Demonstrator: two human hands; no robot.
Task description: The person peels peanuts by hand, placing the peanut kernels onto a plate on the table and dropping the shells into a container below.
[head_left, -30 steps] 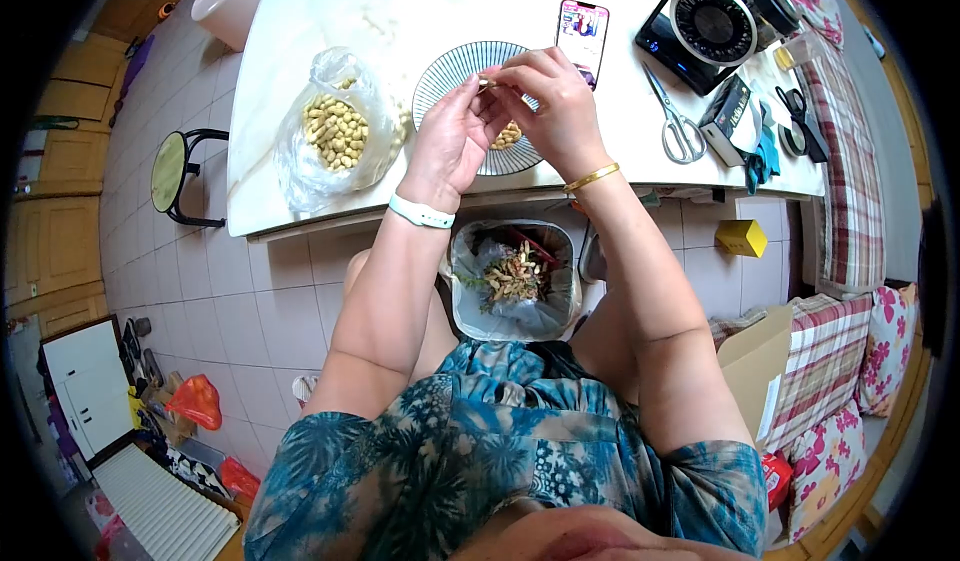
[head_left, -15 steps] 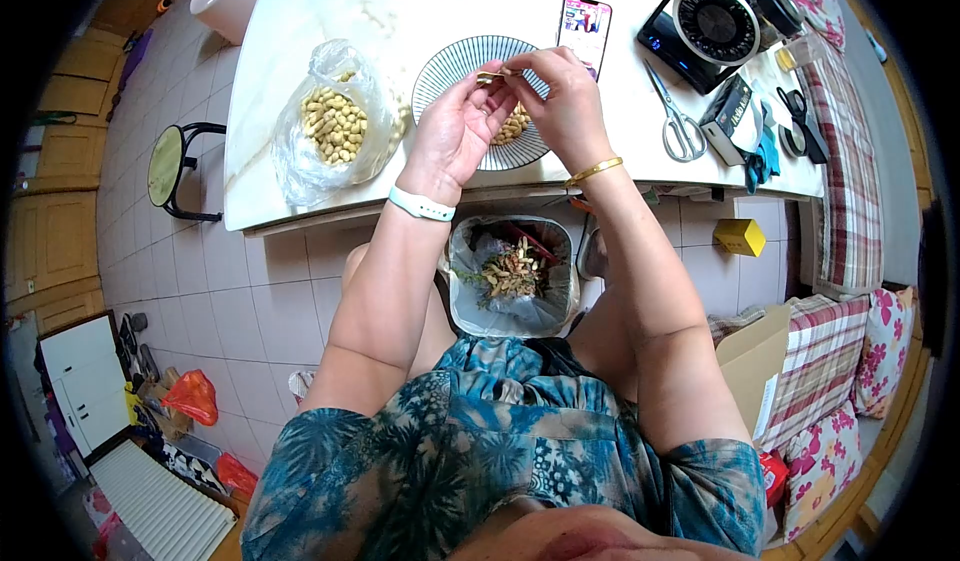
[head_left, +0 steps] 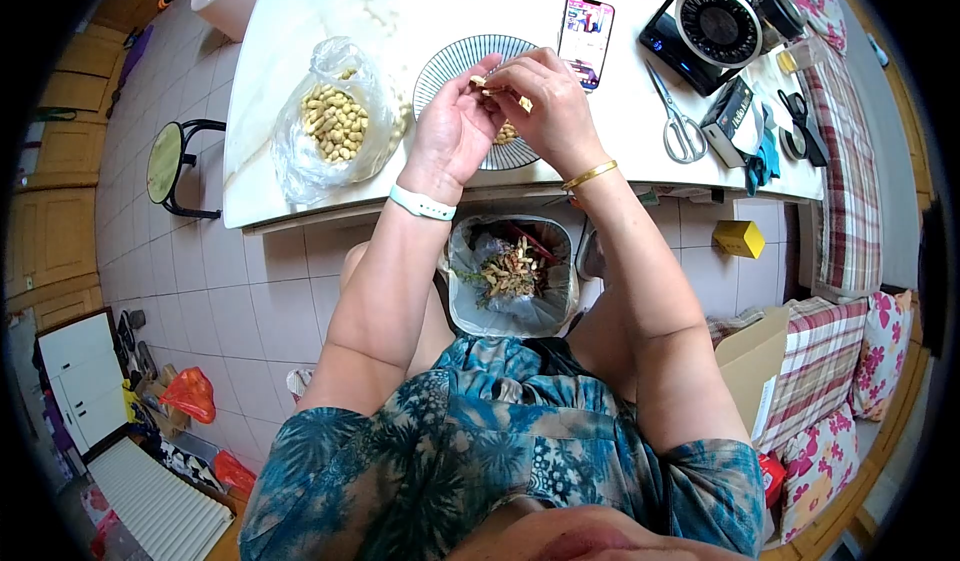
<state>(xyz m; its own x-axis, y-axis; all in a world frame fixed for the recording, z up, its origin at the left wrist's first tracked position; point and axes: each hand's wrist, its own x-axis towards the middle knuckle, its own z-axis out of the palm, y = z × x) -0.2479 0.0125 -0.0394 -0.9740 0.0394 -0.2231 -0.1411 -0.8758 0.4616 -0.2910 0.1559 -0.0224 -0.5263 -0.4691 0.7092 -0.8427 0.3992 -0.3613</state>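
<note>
My left hand (head_left: 452,129) and my right hand (head_left: 552,101) meet over a striped plate (head_left: 440,69). A peanut (head_left: 479,82) is pinched at the left thumb and fingertips, and the right fingers close on it from the other side. A pale piece, perhaps shell (head_left: 525,105), shows by the right fingers. Peanuts (head_left: 508,134) lie in the plate, partly covered by my hands. To the left, a clear plastic bag (head_left: 292,161) stands open with many unshelled peanuts (head_left: 335,124) inside.
Below the table edge, a lined bin (head_left: 478,313) between my legs holds shells and scraps. A phone (head_left: 586,41), scissors (head_left: 682,133), a black appliance with a round top (head_left: 716,23) and a box (head_left: 728,111) occupy the table's right side. A stool (head_left: 168,164) stands left.
My right hand has shifted slightly, its fingers curling further over the peanut. The peanut sits a little further left and lower at the left fingertips. The bag and plate stay put.
</note>
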